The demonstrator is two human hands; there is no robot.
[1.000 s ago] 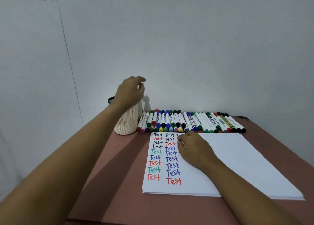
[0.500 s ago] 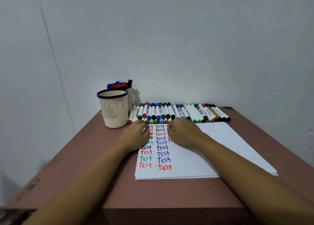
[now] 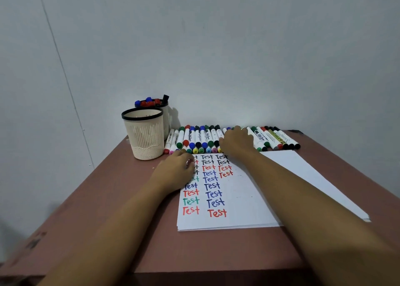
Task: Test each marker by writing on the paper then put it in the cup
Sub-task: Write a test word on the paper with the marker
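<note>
Right hand: the right hand (image 3: 237, 142) lies palm down across the middle of the marker row (image 3: 201, 139), fingers spread over the barrels; whether they have clamped on one marker cannot be told, since the hand hides them.
Left hand: the left hand (image 3: 176, 171) rests on the paper (image 3: 249, 199) at its 10 o'clock corner, fingers loosely curled and holding nothing that shows, seemingly pinning the sheet.
Markers: they lie side by side, touching, along the far table edge at 12 o'clock from the paper, caps in red, green, blue and black.
Cups: a cream mesh cup (image 3: 144, 134) with a black rim stands at 9 o'clock from the row and looks empty; a second cup (image 3: 161, 112) just behind it already holds capped markers.
Paper: columns of "Test" in several colours fill its left part; the rest is blank.
Table: the reddish table (image 3: 121, 199) carries everything.
Step judged: picking the next marker to test.
Handling: a marker is probably light, stiff and smooth, apt to roll and to nudge its neighbours.
Where to hold: pinching the mid-barrel between thumb and forefingers and lifting straight up looks safest; the cap likely needs a firm pull with the other hand.
</note>
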